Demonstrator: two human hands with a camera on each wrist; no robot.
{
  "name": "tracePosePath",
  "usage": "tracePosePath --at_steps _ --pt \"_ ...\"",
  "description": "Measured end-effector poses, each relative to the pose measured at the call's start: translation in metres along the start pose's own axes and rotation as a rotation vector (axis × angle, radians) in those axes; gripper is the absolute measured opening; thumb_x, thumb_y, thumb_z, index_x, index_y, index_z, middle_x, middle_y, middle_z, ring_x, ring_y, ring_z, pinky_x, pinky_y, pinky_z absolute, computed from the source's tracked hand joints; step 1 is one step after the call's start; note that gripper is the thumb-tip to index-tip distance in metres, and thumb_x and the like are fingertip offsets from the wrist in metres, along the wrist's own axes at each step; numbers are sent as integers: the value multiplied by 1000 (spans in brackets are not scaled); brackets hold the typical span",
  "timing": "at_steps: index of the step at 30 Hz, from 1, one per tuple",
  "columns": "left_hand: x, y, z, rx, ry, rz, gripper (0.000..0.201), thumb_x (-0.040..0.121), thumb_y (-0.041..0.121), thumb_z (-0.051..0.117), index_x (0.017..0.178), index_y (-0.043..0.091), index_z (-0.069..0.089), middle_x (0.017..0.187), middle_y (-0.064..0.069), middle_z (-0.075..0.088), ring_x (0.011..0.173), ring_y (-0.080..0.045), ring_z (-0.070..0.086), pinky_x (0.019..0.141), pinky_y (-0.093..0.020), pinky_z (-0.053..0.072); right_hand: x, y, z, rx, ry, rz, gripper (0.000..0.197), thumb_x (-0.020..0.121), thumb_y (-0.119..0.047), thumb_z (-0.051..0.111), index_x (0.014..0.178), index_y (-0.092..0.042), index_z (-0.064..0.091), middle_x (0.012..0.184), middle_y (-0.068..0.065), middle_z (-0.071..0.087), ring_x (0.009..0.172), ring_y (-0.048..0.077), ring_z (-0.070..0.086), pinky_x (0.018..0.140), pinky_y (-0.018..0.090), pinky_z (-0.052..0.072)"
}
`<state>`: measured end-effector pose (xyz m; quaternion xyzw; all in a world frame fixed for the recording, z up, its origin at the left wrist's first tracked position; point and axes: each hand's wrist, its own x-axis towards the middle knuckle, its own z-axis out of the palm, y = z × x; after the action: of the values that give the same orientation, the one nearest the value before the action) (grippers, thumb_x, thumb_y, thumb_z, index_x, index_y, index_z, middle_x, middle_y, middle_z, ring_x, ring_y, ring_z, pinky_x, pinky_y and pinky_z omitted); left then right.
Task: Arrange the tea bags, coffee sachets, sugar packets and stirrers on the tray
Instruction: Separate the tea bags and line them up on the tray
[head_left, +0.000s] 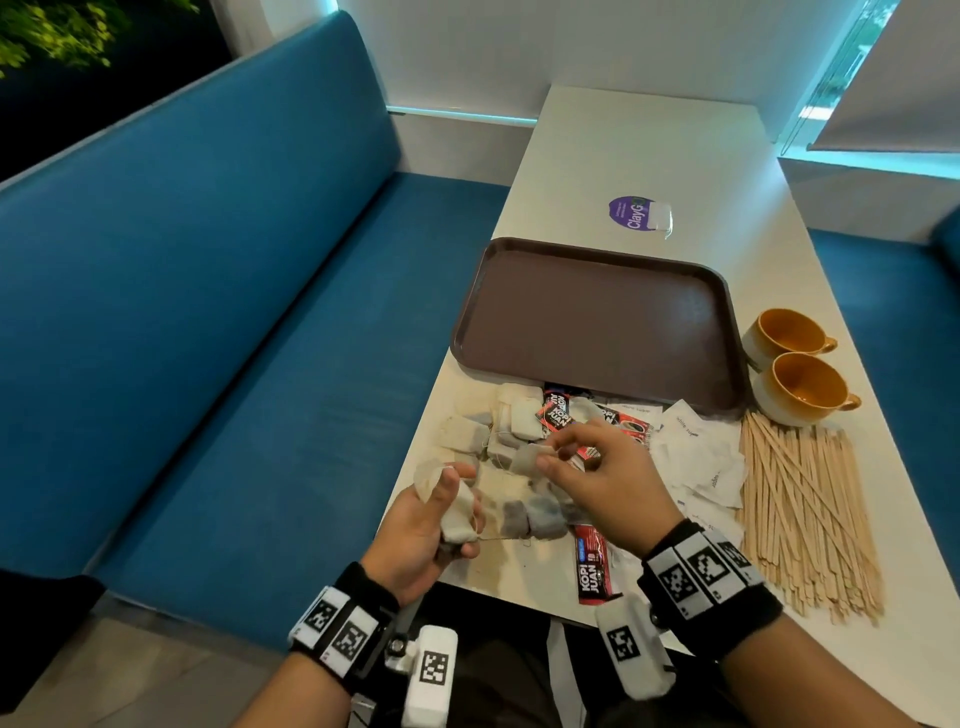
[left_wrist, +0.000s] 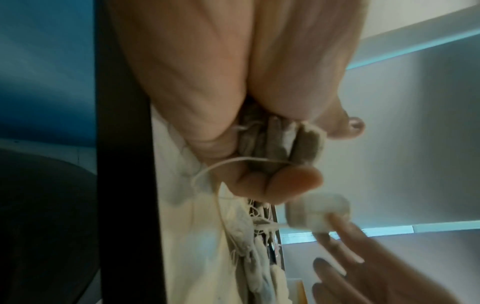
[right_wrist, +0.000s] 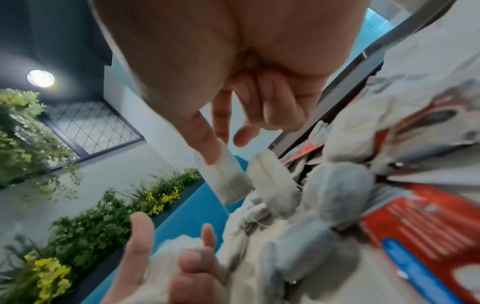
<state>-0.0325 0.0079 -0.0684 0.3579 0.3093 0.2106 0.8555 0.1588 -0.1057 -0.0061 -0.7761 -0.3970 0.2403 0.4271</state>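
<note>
A brown tray (head_left: 597, 322) lies bare on the white table. In front of it is a heap of tea bags (head_left: 514, 421), red coffee sachets (head_left: 592, 566), white sugar packets (head_left: 696, 457) and wooden stirrers (head_left: 810, 514). My left hand (head_left: 441, 514) grips a bunch of tea bags (left_wrist: 275, 144) at the table's near left corner, strings dangling. My right hand (head_left: 582, 457) hovers over the heap and pinches a single tea bag (head_left: 524, 460) between thumb and fingers; that tea bag (right_wrist: 228, 176) hangs from the fingertips in the right wrist view.
Two orange-lined cups (head_left: 795, 364) stand right of the tray, behind the stirrers. A purple round sticker (head_left: 631, 212) sits on the table beyond the tray. A blue bench (head_left: 234, 312) runs along the left side.
</note>
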Motion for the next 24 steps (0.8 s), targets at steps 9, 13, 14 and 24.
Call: tracePosePath --at_steps 9,13,14,24 --pt "18 -3 3 -48 -104 -33 101 61 80 75 126 7 55 116 -23 65 93 -32 68 68 -39 59 0 -28 14 338 -391 75 13 89 -7 76 94 4 71 81 0 76 69 -3 66 67 16 52" --pt "19 -4 1 -32 -165 -43 100 63 73 80 131 7 50 122 -23 63 107 -34 64 80 -41 59 4 -23 30 195 -477 133 18 90 -11 76 96 5 72 85 -19 74 72 -23 58 67 5 45" --pt "18 -4 2 -5 -177 -33 96 62 68 84 130 8 52 118 -20 65 102 -30 66 75 -38 60 5 -21 33 137 -448 123 17 89 -14 77 95 1 74 98 -16 75 71 -25 57 66 4 45" --pt "17 -3 -1 -28 -252 -12 64 58 11 97 111 -2 63 92 -16 68 80 -24 68 71 -33 58 10 -12 25 112 -125 127 7 85 -22 81 85 -18 75 73 10 69 60 8 56 63 26 52"
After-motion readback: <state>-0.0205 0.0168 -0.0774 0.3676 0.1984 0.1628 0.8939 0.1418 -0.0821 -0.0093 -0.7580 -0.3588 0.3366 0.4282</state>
